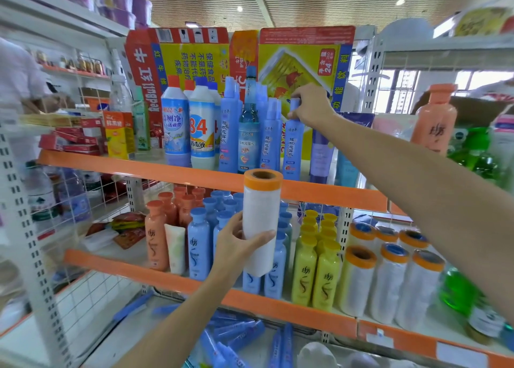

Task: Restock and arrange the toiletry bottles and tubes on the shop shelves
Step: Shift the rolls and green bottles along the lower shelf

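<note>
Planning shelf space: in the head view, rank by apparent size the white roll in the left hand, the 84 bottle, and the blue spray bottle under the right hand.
1. White roll, though nearest the camera.
2. and 3. 84 bottle and blue spray bottle: too alike to rank.

backdrop: flattened RedBull carton (144,89) upright behind top shelf, beside a yellow drinks carton (303,58)
top left: juice box (118,134), orange/yellow, w/ red flat boxes (69,142) stacked just beside it
lower left: water bottles (41,195) behind wire mesh; snack packets (128,224) lying flat
overhead: purple wrapped rolls (119,0); slatted ceiling (333,0) w/ round lights
far left: person in white sleeve (16,75), blurred
</note>
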